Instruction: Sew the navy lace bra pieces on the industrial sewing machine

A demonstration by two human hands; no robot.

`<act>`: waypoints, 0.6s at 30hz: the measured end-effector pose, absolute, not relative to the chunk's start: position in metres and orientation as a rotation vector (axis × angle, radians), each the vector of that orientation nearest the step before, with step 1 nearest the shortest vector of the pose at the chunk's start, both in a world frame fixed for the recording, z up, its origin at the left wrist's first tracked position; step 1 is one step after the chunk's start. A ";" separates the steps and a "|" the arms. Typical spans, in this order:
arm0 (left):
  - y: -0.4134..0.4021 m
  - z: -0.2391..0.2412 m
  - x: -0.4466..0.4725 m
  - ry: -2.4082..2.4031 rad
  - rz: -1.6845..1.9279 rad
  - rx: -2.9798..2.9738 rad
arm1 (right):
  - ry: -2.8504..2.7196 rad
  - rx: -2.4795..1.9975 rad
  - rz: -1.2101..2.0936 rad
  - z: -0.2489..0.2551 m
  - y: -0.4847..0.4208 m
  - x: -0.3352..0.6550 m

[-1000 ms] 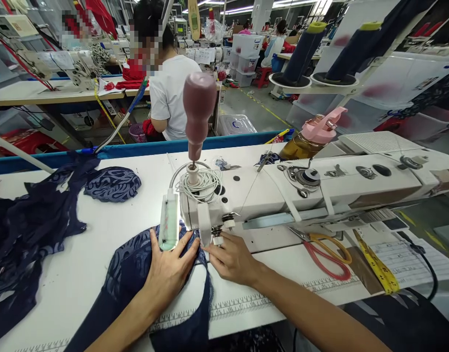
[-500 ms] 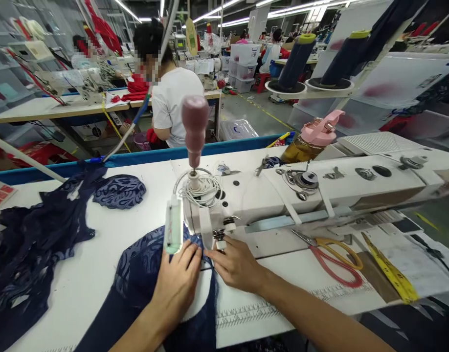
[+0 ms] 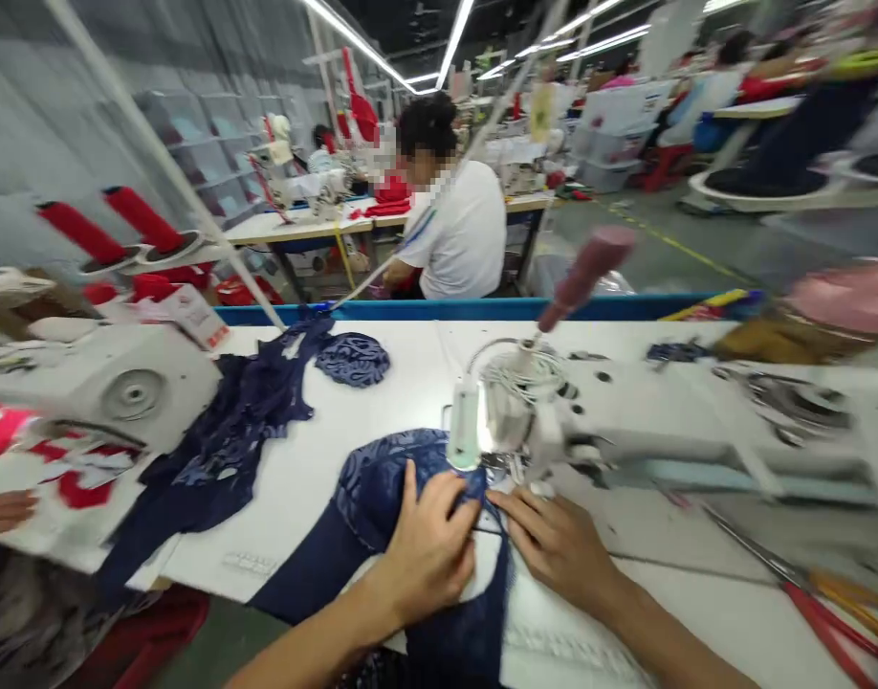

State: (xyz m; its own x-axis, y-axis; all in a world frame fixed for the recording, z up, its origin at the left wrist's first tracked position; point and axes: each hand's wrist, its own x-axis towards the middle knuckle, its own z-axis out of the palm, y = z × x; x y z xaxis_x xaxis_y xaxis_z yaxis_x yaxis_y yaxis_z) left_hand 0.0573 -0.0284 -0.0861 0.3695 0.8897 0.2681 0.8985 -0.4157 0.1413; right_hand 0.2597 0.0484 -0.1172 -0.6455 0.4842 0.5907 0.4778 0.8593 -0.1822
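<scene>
A navy garment piece (image 3: 314, 565) with a patterned, rounded cup lies under the head of the white sewing machine (image 3: 511, 421). My left hand (image 3: 435, 536) grips the cloth just in front of the machine's pale green guard (image 3: 466, 426), its fingers bent. Close by on the right, my right hand (image 3: 560, 545) holds the fabric's edge between fingertips and thumb beside the presser foot. The needle area is partly hidden by the machine head and blurred.
Navy cut pieces (image 3: 230, 421) and a patterned cup (image 3: 353, 360) lie left. Scissors (image 3: 804, 584) rest at the right, near a pink-lidded bottle (image 3: 841, 306). A pink-handled screwdriver (image 3: 586, 277) stands on the machine. A co-worker's hand (image 3: 5, 512) shows at the left edge.
The view has swung left, bringing a second machine and red thread cones into sight. My left fingers are more bent on the cloth; both hands stay by the machine head.
</scene>
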 end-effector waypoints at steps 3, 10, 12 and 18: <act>-0.023 -0.097 0.057 -1.551 -0.603 -2.611 | -2.473 -0.780 0.086 -0.113 0.043 0.259; 0.017 -0.115 0.046 -1.573 -0.962 -2.550 | -2.624 -0.704 -0.006 -0.109 0.045 0.260; 0.024 -0.111 0.043 -1.572 -0.942 -2.623 | -2.619 -0.689 -0.048 -0.109 0.047 0.261; 0.023 -0.097 0.049 -1.278 -0.770 -2.580 | -2.602 -0.641 -0.050 -0.106 0.050 0.262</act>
